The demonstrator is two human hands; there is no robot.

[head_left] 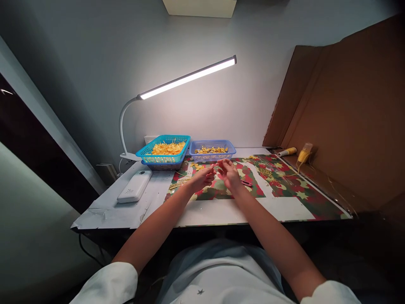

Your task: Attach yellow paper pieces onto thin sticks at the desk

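My left hand (203, 179) and my right hand (230, 175) meet above the middle of the table, fingertips close together. Both are closed in a pinch; what lies between the fingers is too small to make out. Just beyond them is a purple-blue basket (212, 157) with yellow and dark pieces in it. To its left, a teal basket (163, 158) full of yellow-orange strips rests on a darker blue basket (163, 166). A tool with a dark pink handle (246, 183) lies beside my right hand, partly hidden. Thin yellow strips (179, 183) lie left of my left hand.
A lamp (190, 77) shines over the table. At the left are a white power bank (134, 187) and the lamp's base. Yellow threads (266, 173) lie on the patterned sheet. Two yellow-and-white spools or bottles (287, 152) lie by the cardboard (341, 105) on the right.
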